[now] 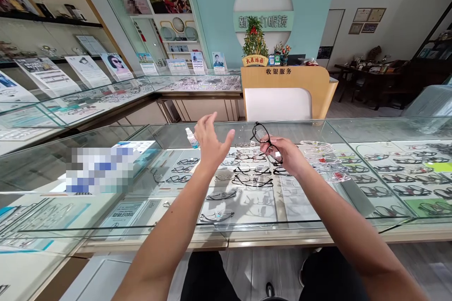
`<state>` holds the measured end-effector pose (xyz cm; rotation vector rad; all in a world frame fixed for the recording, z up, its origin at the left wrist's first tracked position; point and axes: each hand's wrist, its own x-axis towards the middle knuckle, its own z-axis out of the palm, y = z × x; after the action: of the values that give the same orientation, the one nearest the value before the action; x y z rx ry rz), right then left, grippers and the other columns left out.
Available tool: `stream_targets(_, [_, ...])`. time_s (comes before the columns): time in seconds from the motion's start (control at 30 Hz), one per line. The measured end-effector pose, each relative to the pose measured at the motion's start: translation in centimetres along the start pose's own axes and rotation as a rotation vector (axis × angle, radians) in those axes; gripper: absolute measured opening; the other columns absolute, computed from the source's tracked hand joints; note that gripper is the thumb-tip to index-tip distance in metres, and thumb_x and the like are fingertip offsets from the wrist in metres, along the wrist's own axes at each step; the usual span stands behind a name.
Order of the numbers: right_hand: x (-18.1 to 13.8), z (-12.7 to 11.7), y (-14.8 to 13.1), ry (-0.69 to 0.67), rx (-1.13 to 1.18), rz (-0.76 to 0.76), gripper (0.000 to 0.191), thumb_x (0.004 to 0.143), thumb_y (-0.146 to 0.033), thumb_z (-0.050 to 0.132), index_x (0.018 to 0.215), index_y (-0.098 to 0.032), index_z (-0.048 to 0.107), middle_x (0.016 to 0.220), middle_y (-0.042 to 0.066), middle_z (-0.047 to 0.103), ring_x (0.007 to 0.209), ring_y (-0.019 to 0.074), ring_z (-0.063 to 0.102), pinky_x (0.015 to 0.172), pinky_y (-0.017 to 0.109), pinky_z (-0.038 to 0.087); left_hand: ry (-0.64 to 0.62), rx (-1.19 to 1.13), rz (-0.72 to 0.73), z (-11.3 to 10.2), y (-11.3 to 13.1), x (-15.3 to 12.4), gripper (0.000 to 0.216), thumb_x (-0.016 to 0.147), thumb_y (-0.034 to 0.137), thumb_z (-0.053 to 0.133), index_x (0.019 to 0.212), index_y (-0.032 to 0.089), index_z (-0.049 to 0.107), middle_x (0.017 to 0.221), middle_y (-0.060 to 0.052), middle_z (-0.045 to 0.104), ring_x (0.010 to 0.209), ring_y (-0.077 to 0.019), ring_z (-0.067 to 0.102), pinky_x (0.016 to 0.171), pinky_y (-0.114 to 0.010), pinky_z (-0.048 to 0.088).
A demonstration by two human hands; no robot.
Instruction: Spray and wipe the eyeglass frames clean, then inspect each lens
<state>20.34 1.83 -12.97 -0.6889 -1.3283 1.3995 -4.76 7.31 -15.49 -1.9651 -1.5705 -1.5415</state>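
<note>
My right hand [287, 154] is closed on a pair of black-framed glasses [266, 143], held up over the glass counter [318, 129] with the lenses tilted. My left hand [211, 142] hovers open to the left of the glasses, fingers spread, not touching them. Just behind that hand a small white spray bottle [191, 138] with a blue label stands on the counter top. Under the glass lie rows of several spectacle frames [247, 179].
Clear plastic lens pieces [325, 162] lie on the counter right of my right hand. A second display counter [106, 99] runs along the left wall with leaflets. A wooden cashier desk [287, 87] with a potted plant stands behind.
</note>
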Motion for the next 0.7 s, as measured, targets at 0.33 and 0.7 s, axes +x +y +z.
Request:
stream_targets(0.33, [0.2,-1.2,0.2,-0.131,-0.227,-0.083,0.027,0.094,-0.038,0.066,0.075,-0.023,0.079,0.089,0.003,0.069,0.089,0.0209,0.061,0.085,0.035,0.041,-0.135,-0.283,0.324,-0.6,4.3,-2.3,0.063,0.093,0.067,0.077,0.138,0.024,0.072,0.135,-0.016,0.077,0.13,-0.0376,0.065,0.116,-0.05,0.04])
stream_targets(0.7, [0.2,-1.2,0.0,-0.183,-0.33,-0.117,0.034,0.098,-0.039,0.065,0.074,-0.021,0.082,0.094,0.004,0.063,0.092,0.0217,0.061,0.091,0.037,0.041,-0.144,-0.267,0.359,-0.6,3.8,-2.0,0.056,0.094,0.067,0.077,0.129,0.024,0.075,0.124,-0.014,0.08,0.116,-0.0338,0.07,0.106,-0.047,0.043])
